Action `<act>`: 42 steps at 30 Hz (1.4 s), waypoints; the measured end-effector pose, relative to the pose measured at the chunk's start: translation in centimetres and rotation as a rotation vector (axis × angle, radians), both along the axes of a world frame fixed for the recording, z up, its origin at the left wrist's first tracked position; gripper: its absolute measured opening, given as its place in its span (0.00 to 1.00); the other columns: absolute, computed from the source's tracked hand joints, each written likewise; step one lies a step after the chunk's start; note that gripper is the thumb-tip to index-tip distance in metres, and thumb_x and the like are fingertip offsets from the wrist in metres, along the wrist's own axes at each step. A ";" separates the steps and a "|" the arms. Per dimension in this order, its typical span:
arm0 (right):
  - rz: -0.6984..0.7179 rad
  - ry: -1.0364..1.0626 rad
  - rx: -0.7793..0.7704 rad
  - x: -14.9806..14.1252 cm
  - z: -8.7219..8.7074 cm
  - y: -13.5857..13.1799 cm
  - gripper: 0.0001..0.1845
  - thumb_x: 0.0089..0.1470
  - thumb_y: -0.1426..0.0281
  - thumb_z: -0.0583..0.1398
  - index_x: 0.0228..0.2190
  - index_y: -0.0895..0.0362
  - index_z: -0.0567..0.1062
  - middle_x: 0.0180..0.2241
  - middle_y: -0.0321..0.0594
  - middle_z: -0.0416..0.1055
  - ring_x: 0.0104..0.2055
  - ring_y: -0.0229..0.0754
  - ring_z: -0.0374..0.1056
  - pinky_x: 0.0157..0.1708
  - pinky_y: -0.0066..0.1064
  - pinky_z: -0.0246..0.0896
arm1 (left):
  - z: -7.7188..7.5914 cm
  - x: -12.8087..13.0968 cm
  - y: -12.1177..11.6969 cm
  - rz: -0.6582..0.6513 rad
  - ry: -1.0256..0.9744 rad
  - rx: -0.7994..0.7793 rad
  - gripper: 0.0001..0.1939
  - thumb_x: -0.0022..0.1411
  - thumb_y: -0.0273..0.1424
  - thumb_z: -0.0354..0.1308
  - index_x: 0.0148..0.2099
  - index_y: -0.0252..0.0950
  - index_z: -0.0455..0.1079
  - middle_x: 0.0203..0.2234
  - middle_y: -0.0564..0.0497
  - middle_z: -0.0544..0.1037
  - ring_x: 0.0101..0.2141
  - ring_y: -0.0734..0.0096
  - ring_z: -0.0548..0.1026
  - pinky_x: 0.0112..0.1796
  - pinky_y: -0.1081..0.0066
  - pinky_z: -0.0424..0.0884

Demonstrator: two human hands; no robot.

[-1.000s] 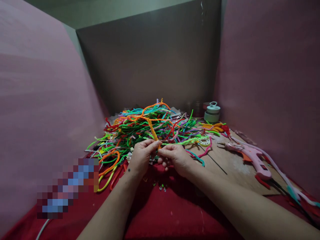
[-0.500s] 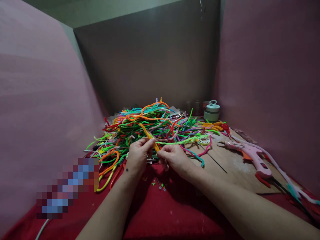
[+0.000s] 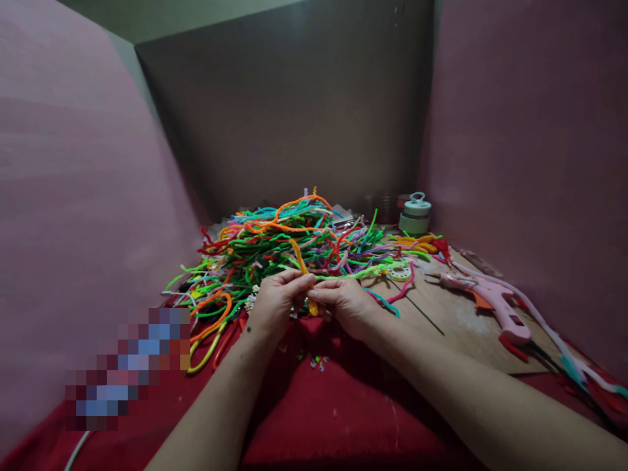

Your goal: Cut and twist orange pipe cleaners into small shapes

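Note:
Between my two hands is a short orange-yellow pipe cleaner piece [image 3: 299,255], apparently folded or doubled, standing nearly upright. My left hand [image 3: 282,294] pinches it around the middle with thumb and forefinger. Close beside it, my right hand [image 3: 338,301] grips the lower part, its fingertips almost touching the left ones. The lower end shows just under the fingers. Right behind both hands rises a tangled heap of pipe cleaners [image 3: 265,245] in green, orange, red, purple and other colours.
On a wooden board [image 3: 461,333] at the right lies a pink glue gun [image 3: 495,301] with a dark cord. A pale green lidded container [image 3: 415,214] stands at the back. Small scraps [image 3: 318,361] dot the red cloth [image 3: 343,418]. Tall panels [image 3: 294,118] enclose the workspace.
The orange-yellow piece has turned more upright, and its lower end now shows below my fingers. My right hand has come slightly higher and closer to my left.

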State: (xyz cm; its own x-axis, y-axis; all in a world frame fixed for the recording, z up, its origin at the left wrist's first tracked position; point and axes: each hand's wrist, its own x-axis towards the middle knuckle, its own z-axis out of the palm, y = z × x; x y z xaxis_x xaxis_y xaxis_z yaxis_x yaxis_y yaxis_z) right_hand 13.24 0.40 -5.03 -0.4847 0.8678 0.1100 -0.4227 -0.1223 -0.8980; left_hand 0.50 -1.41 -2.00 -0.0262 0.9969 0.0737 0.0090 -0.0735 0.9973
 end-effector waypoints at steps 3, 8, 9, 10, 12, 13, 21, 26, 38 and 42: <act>0.038 0.056 -0.068 -0.1 -0.3 0.2 0.09 0.34 0.71 0.64 0.16 0.61 0.68 0.14 0.31 0.61 0.15 0.28 0.50 0.17 0.25 0.40 | 0.0 0.1 -0.1 -0.017 -0.006 -0.022 0.12 0.46 0.36 0.63 0.27 0.31 0.70 0.16 0.55 0.69 0.16 0.82 0.63 0.18 0.79 0.56; 0.070 0.114 -0.147 0.0 -0.1 0.3 0.10 0.32 0.71 0.66 0.20 0.62 0.71 0.15 0.31 0.64 0.16 0.28 0.54 0.17 0.23 0.43 | -0.1 0.3 0.0 -0.062 -0.061 -0.055 0.13 0.48 0.38 0.62 0.31 0.32 0.70 0.19 0.55 0.70 0.16 0.83 0.65 0.17 0.80 0.58; 0.057 0.116 -0.161 0.1 0.0 0.4 0.10 0.32 0.71 0.66 0.21 0.62 0.72 0.16 0.32 0.65 0.16 0.27 0.54 0.17 0.22 0.42 | -0.1 0.3 0.1 -0.066 -0.086 -0.054 0.14 0.48 0.39 0.62 0.31 0.32 0.69 0.18 0.56 0.68 0.15 0.84 0.63 0.16 0.81 0.57; 0.035 0.119 -0.172 0.1 0.0 0.4 0.11 0.32 0.71 0.67 0.22 0.63 0.73 0.17 0.33 0.66 0.16 0.27 0.53 0.16 0.22 0.41 | 0.0 0.2 0.1 -0.072 -0.114 -0.059 0.14 0.48 0.39 0.61 0.31 0.33 0.69 0.17 0.57 0.67 0.14 0.85 0.61 0.15 0.82 0.55; -0.038 0.133 -0.190 0.2 0.3 0.6 0.11 0.32 0.71 0.67 0.23 0.63 0.73 0.18 0.33 0.67 0.15 0.25 0.50 0.15 0.21 0.39 | 0.0 0.0 0.1 -0.114 -0.154 -0.093 0.14 0.48 0.40 0.61 0.31 0.33 0.68 0.15 0.58 0.65 0.13 0.86 0.59 0.14 0.83 0.53; -0.077 0.147 -0.199 0.2 0.4 0.6 0.11 0.32 0.71 0.67 0.22 0.63 0.73 0.17 0.33 0.66 0.15 0.25 0.49 0.15 0.21 0.39 | 0.1 -0.1 0.0 -0.150 -0.157 -0.122 0.14 0.47 0.39 0.62 0.30 0.33 0.68 0.15 0.58 0.66 0.13 0.86 0.59 0.14 0.83 0.53; -0.101 0.230 -0.213 0.5 1.6 0.2 0.10 0.31 0.72 0.67 0.18 0.63 0.71 0.14 0.32 0.64 0.14 0.26 0.52 0.13 0.21 0.43 | 0.0 0.1 -0.3 -0.288 -0.041 -0.185 0.08 0.48 0.32 0.62 0.29 0.31 0.71 0.20 0.52 0.72 0.14 0.85 0.62 0.14 0.82 0.56; -0.099 0.198 -0.173 0.6 1.4 0.2 0.11 0.33 0.68 0.66 0.21 0.62 0.72 0.14 0.30 0.63 0.14 0.28 0.56 0.16 0.23 0.52 | -0.3 0.1 -0.1 -0.290 -0.013 -0.119 0.09 0.49 0.32 0.61 0.26 0.30 0.69 0.18 0.53 0.70 0.13 0.84 0.62 0.14 0.81 0.56; -0.170 0.067 -0.042 0.7 1.2 0.6 0.09 0.35 0.69 0.64 0.20 0.62 0.73 0.14 0.32 0.64 0.15 0.28 0.52 0.15 0.23 0.42 | 0.3 -0.9 -0.2 -0.285 0.234 -0.126 0.10 0.48 0.34 0.62 0.25 0.31 0.69 0.14 0.55 0.67 0.13 0.84 0.60 0.15 0.80 0.54; -0.153 -0.021 -0.012 0.8 1.1 0.5 0.10 0.34 0.68 0.65 0.20 0.62 0.72 0.13 0.31 0.62 0.14 0.27 0.50 0.15 0.23 0.38 | 0.9 -1.9 -0.3 -0.160 0.075 -0.081 0.13 0.48 0.34 0.62 0.36 0.35 0.70 0.17 0.57 0.68 0.14 0.84 0.61 0.16 0.80 0.55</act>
